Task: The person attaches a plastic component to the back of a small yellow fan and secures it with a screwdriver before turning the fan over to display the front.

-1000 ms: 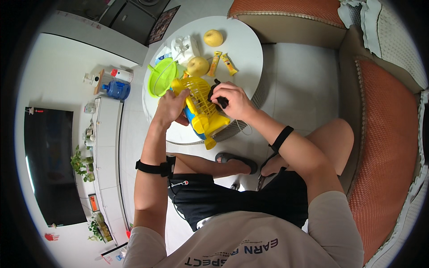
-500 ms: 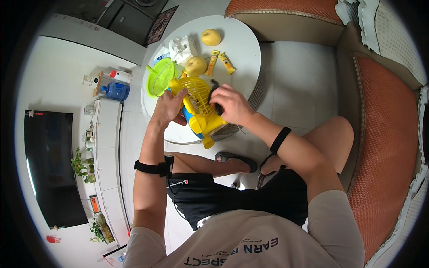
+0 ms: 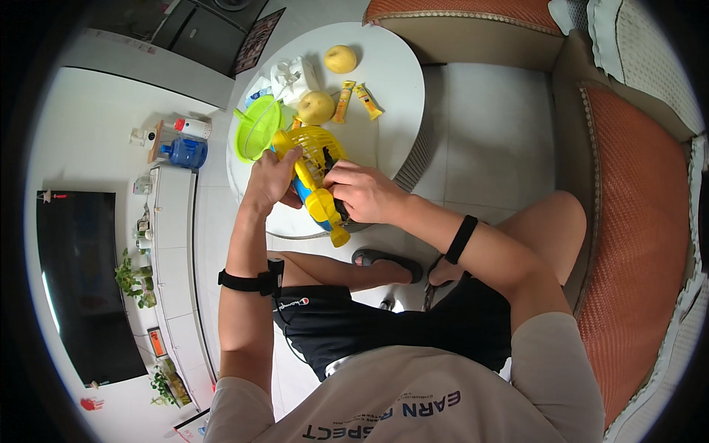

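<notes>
Yellow cage (image 3: 306, 176) has 2 fruits (image 3: 316, 108) at 12 o'clock, green strainer (image 3: 255, 133) at 10; left hand (image 3: 274, 176) grips it from 9; right hand (image 3: 360, 190), at 3, I can't tell.

Green basket (image 3: 272, 113), white bag (image 3: 294, 80), two yellow fruits (image 3: 340, 59) on round table (image 3: 395, 81); blue jug (image 3: 187, 153) leftward.

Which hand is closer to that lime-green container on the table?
Left. The left hand is close by the lime-green container, just below it in view; the right hand is farther off, across the yellow barred cage.
</notes>
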The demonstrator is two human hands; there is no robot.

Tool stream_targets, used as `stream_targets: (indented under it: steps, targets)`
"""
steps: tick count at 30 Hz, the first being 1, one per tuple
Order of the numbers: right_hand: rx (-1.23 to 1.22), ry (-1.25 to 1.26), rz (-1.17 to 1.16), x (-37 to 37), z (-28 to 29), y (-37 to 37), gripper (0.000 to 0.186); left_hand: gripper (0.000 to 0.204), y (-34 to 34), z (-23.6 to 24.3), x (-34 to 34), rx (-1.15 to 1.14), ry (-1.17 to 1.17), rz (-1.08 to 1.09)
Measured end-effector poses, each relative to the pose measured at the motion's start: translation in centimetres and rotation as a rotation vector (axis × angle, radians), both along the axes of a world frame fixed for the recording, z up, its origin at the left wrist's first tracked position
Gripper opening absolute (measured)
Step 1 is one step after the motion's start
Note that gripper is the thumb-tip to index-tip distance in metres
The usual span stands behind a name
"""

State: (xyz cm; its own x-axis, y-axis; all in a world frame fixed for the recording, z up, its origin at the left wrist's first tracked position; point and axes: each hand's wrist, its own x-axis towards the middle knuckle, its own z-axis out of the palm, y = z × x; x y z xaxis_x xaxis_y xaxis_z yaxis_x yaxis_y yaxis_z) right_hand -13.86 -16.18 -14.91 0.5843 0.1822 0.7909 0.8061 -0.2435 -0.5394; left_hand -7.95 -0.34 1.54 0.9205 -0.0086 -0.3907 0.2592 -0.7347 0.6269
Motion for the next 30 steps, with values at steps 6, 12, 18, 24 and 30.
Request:
stream_targets:
  steps: [6,12,18,24,30]
  targets:
    - [-0.013,0.131,-0.179,1.2,-2.6,-2.7,0.027,0.067,0.3,0.1,0.3,0.002,0.037,0.005]
    - [0.061,-0.009,-0.022,0.0,-0.6,0.1,0.023,0.067,0.5,-0.6,0.2,0.013,-0.021,0.026]
    - [-0.033,0.079,-0.055,0.8,-1.8,-2.3,0.021,0.066,0.5,-0.3,0.7,-0.012,0.049,0.004]
    - [-0.085,0.058,0.138,-0.2,-0.7,-0.3,0.023,0.064,0.7,-0.6,0.5,0.002,-0.017,0.039]
    - [-0.188,0.145,-0.077,1.8,-3.5,-3.9,0.018,0.067,0.6,-0.6,1.0,0.009,0.035,0.02]
